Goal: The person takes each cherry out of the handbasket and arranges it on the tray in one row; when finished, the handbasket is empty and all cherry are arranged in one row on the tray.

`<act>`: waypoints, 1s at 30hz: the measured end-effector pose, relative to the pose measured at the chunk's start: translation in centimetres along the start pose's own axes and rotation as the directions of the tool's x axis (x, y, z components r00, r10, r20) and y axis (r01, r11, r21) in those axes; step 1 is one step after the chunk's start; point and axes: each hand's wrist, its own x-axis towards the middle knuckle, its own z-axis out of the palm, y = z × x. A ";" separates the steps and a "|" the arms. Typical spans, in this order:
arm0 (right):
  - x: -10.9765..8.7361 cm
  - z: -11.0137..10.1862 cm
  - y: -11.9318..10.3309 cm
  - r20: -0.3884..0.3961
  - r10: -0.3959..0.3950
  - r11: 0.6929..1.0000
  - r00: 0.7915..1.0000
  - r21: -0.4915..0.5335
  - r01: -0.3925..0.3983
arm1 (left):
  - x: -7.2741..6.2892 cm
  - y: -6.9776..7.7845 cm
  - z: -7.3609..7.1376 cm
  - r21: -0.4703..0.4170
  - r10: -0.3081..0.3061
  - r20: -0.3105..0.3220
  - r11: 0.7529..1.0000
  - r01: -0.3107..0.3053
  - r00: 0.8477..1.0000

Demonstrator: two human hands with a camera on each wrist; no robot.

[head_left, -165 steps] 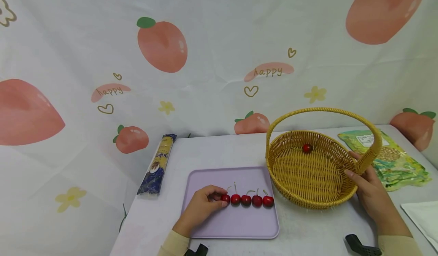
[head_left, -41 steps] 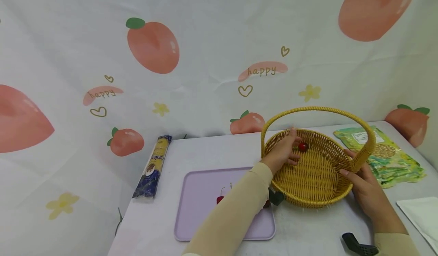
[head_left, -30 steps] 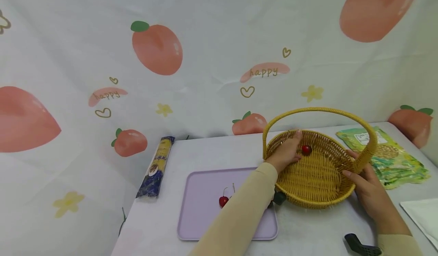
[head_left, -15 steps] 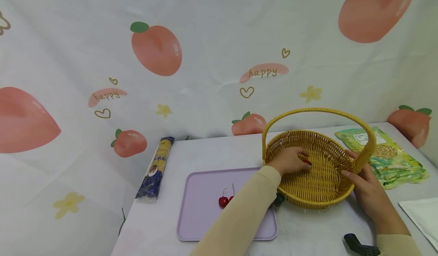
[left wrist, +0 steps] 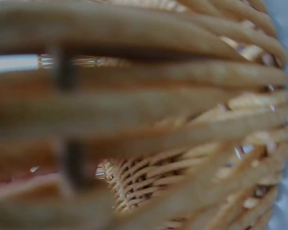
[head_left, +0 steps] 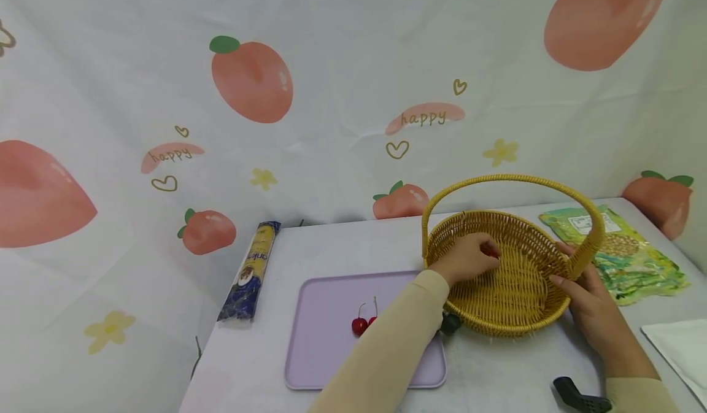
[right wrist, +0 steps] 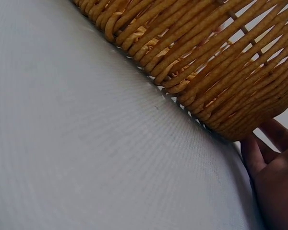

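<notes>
Inside the yellow wicker basket (head_left: pixel 510 302), my left hand (head_left: pixel 468 258) pinches a cherry (head_left: pixel 491 253), of which only a bit of red shows between the fingers. The left sleeve crosses over the lilac tray (head_left: pixel 315 364) and hides part of the cherries there; a cherry (head_left: pixel 359 326) with its stem up shows beside the arm. On the basket's right side, by the foot of the handle, my right hand (head_left: pixel 593 302) grips the rim with the thumb inside. In the left wrist view the woven basket wall (left wrist: pixel 182 110) fills most of the frame.
A blue and yellow packet (head_left: pixel 251 272) lies at the table's left edge. Behind the basket at right is a green printed bag (head_left: pixel 635 259), with a white cloth (head_left: pixel 679 345) nearer. The basket handle (head_left: pixel 513 178) arches over the opening.
My left hand has gone from the row of cherries on the tray into the basket. It has moved from the basket's back wall down onto the cherry there. My right hand stays on the rim.
</notes>
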 end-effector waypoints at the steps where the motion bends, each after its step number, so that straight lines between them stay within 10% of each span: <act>1: 0.0 0.0 0.0 0.001 -0.002 1.000 1.000 0.004 0.002 | -0.1 0.0 -0.1 -0.021 0.014 -0.016 1.000 -0.014 1.000; 14: 0.3 0.3 0.3 0.001 -0.013 0.999 1.000 0.039 0.013 | -1.3 1.0 -1.5 -0.244 0.096 -0.175 0.960 -0.138 0.980; 30: 0.0 0.1 -0.2 0.008 -0.001 1.000 1.000 0.022 0.000 | -4.7 2.2 -3.1 -0.331 0.186 -0.113 0.919 -0.213 0.976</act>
